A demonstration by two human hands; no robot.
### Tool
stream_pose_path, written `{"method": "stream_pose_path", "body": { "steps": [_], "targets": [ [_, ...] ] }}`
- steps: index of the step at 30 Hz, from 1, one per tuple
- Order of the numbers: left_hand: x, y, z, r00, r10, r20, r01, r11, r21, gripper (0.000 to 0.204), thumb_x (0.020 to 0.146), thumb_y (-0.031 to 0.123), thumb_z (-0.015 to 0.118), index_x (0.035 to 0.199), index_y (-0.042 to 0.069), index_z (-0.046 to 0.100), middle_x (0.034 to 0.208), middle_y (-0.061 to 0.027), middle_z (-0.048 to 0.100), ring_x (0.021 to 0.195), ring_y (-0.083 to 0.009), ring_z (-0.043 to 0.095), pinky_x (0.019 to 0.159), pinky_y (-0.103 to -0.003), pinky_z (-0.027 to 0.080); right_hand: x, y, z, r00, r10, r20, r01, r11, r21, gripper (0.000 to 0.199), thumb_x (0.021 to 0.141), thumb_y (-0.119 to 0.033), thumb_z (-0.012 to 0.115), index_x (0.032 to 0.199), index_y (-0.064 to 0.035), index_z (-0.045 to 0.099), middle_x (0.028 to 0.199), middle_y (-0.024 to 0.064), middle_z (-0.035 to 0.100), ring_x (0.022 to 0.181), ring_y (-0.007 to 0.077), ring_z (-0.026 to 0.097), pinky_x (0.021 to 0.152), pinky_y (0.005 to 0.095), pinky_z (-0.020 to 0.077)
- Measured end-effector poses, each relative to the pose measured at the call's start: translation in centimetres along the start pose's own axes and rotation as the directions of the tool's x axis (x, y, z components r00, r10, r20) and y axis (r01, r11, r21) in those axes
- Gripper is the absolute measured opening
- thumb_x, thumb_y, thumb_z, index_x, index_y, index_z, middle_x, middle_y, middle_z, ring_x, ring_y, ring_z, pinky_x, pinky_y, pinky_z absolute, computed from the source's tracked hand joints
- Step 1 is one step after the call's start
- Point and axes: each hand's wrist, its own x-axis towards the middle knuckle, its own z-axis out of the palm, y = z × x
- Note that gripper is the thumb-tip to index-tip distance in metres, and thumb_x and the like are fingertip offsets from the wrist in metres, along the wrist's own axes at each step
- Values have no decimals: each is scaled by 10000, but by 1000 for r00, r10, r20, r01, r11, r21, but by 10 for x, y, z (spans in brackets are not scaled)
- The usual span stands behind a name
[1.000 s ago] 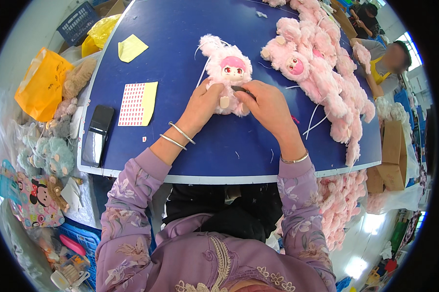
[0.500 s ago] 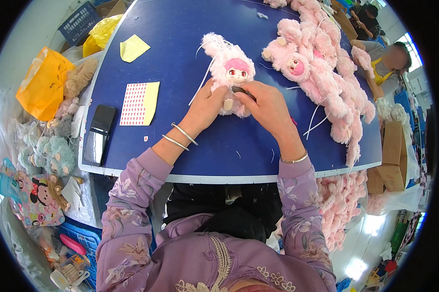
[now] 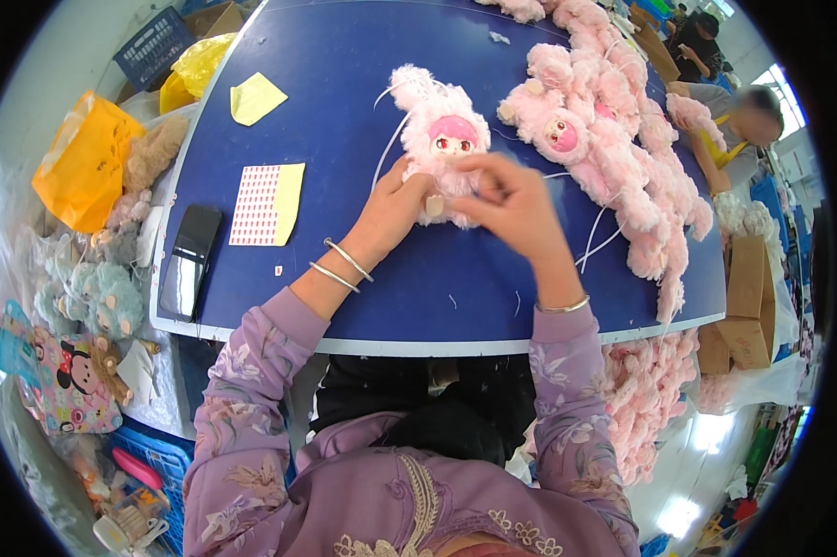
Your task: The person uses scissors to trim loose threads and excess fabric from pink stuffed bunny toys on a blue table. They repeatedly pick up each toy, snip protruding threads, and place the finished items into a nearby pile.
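A pink plush doll (image 3: pixel 453 121) lies on its back on the blue table, its face up, with white cords by its ears. My left hand (image 3: pixel 398 206) is closed on the doll's lower left side, beside a small pale foot. Over the doll's right side, my right hand (image 3: pixel 511 200) is curled and blurred by motion. Its fingertips are near the doll's chin and body; what they hold is hidden.
Many pink plush dolls (image 3: pixel 613 139) are heaped along the table's right side. At left lie a sticker sheet (image 3: pixel 256 204), a yellow paper (image 3: pixel 256 98) and a black phone (image 3: pixel 191 260). A person (image 3: pixel 748 130) works beyond the heap. Cardboard boxes (image 3: pixel 751 288) stand at right.
My right hand has shifted slightly right and lifted from the doll's middle, its fingers now curled and blurred. The dark object seen between its fingers earlier no longer shows clearly. My left hand keeps its hold.
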Motion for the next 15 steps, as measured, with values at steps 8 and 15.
{"method": "stream_pose_path", "body": {
  "steps": [8,15],
  "targets": [
    [2,0,-4,997,-77,-1,76,989,-123,396,889,72,445,1273,-18,477,1124,-90,588,942,-137,598,795,-257,497,-9,6,-52,894,-410,181,120,608,785,143,778,-126,685,723,2,650,642,62,606,490,81,449,455,253,330],
    [-9,7,6,989,133,59,-127,987,-96,536,864,22,445,1397,-2,387,1217,-57,563,1058,-106,543,898,-241,441,2,31,-45,957,275,-90,-212,878,429,459,798,-189,731,1173,31,584,969,71,644,719,75,552,636,243,462]
  ]
}}
